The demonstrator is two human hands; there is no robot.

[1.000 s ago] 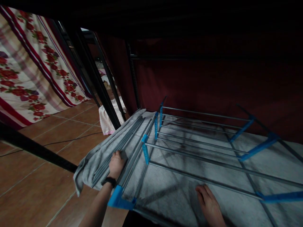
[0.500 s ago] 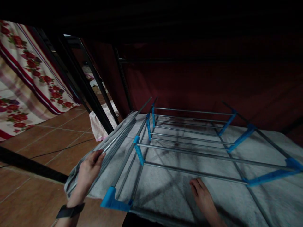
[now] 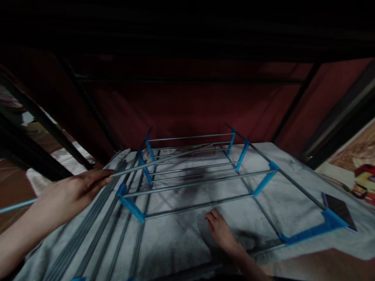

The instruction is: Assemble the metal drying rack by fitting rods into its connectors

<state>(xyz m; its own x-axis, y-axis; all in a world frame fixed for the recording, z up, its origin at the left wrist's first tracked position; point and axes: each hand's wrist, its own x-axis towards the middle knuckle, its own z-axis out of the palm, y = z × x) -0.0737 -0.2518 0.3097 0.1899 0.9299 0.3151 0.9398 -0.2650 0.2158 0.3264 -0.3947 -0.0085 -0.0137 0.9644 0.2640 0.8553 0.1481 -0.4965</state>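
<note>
My left hand (image 3: 80,189) is closed around a thin grey metal tube (image 3: 164,159). This tube slants across the left side of a frame of grey tubes, and its other end sticks out behind my wrist. The frame has blue plastic connectors (image 3: 265,183) joining its rods, and it lies on a grey cloth-covered surface (image 3: 175,242). My right hand (image 3: 221,232) hovers or rests in the near middle of the frame, fingers curled, with nothing visible in them. Beneath my left arm lies a bundle of several loose tubes (image 3: 84,230).
A dark flat device (image 3: 340,210) lies on the cloth at right. Dark posts (image 3: 32,150) and a low overhead beam surround the surface, with a dark red curtain (image 3: 181,109) behind. A pale striped cloth (image 3: 68,162) is at left; a colourful item (image 3: 366,183) is far right.
My view has turned to the right. The left hand has lifted a tube from the bundle and swung it across the frame. My right hand stays low with fingers curled.
</note>
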